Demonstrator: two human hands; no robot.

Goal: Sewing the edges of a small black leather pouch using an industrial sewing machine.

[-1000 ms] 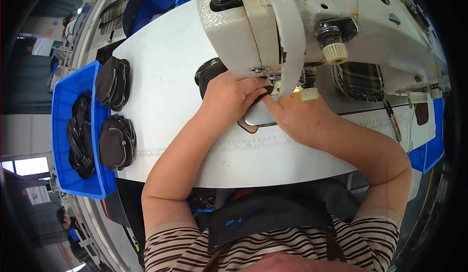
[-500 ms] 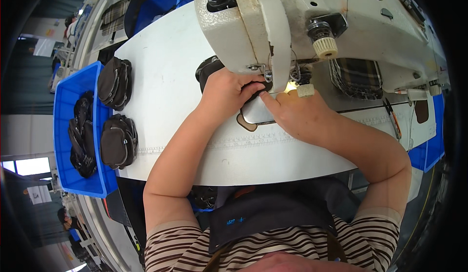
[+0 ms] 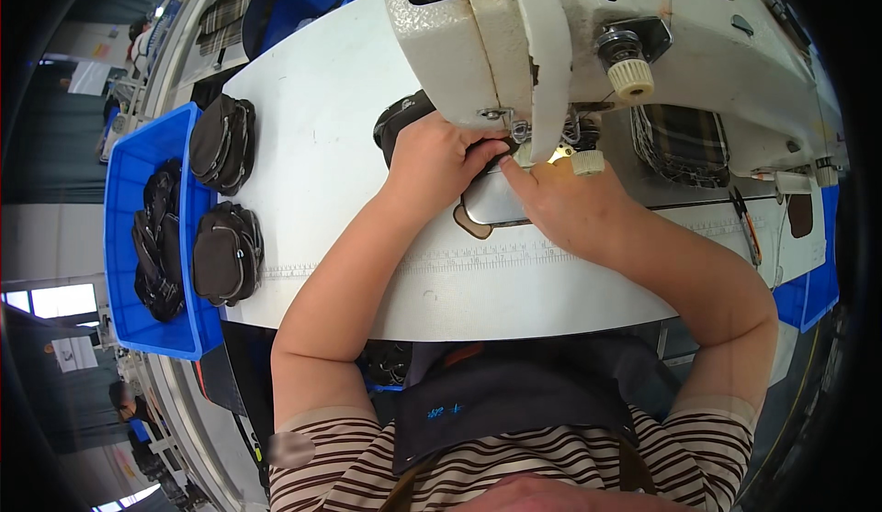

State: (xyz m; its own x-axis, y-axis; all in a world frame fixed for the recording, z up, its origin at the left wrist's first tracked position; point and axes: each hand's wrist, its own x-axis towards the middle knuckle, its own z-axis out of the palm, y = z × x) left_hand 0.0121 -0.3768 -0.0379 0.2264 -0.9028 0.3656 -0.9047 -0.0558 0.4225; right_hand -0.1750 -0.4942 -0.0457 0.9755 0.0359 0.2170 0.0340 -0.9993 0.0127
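A dark fabric piece (image 3: 397, 124), with a rounded edge and a black rim, lies under the head of a white sewing machine (image 3: 606, 62). My left hand (image 3: 434, 163) is closed on it, thumb and fingers pinching its edge beside the presser foot (image 3: 521, 132). From the other side my right hand (image 3: 574, 204) reaches in, its thumb tip at the same edge close to the left thumb. Its other fingers curl in by the lit needle area and are partly hidden. The machine head covers part of the piece.
Two dark pouch-like pieces (image 3: 223, 145) sit at the table's left, beside a blue bin (image 3: 115, 236) holding black pieces. Dark plaid pieces (image 3: 680, 145) lie stacked under the machine arm. Orange-handled snips (image 3: 744, 225) lie at the right. A ruler strip (image 3: 441, 261) crosses the white table.
The view has shifted slightly, so the machine sits a little further right and lower. Both hands keep their place by the presser foot, with hardly any change of grip.
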